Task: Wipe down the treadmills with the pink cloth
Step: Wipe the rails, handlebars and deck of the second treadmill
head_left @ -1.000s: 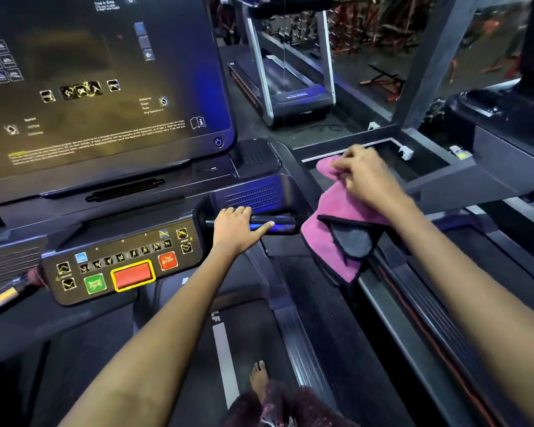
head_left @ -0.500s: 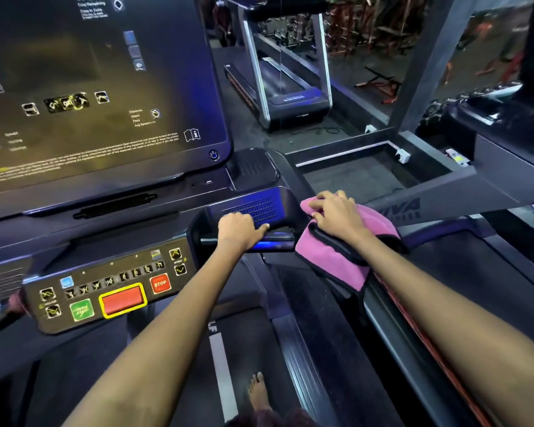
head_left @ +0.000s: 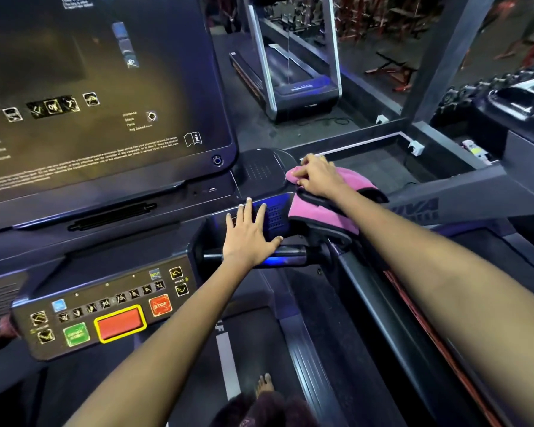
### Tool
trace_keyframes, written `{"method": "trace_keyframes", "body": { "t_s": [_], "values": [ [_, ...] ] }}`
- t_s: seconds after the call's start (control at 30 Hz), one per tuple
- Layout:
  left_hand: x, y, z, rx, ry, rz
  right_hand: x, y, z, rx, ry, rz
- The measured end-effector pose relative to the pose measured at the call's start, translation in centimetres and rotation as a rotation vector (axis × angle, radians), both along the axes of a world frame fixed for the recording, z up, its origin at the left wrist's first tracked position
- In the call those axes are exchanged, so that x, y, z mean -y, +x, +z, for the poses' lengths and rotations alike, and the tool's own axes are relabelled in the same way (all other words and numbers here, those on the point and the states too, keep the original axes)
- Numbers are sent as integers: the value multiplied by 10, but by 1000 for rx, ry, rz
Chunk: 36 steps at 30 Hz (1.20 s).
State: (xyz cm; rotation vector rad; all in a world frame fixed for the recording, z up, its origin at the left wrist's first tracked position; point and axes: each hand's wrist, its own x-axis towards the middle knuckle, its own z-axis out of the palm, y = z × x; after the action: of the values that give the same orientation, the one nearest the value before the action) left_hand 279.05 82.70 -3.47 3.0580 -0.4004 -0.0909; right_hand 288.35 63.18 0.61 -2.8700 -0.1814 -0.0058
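Observation:
I stand on a dark treadmill with a large console screen [head_left: 90,97] and a button panel [head_left: 105,306]. The pink cloth [head_left: 321,211], edged in black, is draped over the right corner of the console, by the side handrail [head_left: 383,303]. My right hand [head_left: 319,175] presses on the cloth's top, fingers bent over its far edge. My left hand [head_left: 248,232] lies flat with fingers spread on the perforated grille panel [head_left: 275,217], just left of the cloth.
A second treadmill [head_left: 290,72] stands ahead across the floor. A neighbouring machine's grey frame [head_left: 444,192] and post [head_left: 444,57] lie to the right. My bare foot [head_left: 264,385] is on the belt below. Gym racks fill the background.
My right hand has slid the cloth up and left onto the console corner. My left hand has let go of the front bar and moved up flat onto the grille.

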Motion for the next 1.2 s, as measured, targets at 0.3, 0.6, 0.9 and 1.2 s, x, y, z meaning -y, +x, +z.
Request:
{"method": "trace_keyframes", "body": {
  "t_s": [0.3,0.6,0.9,1.2],
  "values": [
    [-5,6,-2,-62,29,37,14,-5,6,-196,-91,92],
    [-6,6,2,-59,48,44,54,-82,7,-188,25,333],
    [35,-25,-2,-81,-156,-181,43,-108,-6,-99,104,165],
    [43,-42,-8,49,130,-334,81,-179,-26,-55,216,237]
  ]
}}
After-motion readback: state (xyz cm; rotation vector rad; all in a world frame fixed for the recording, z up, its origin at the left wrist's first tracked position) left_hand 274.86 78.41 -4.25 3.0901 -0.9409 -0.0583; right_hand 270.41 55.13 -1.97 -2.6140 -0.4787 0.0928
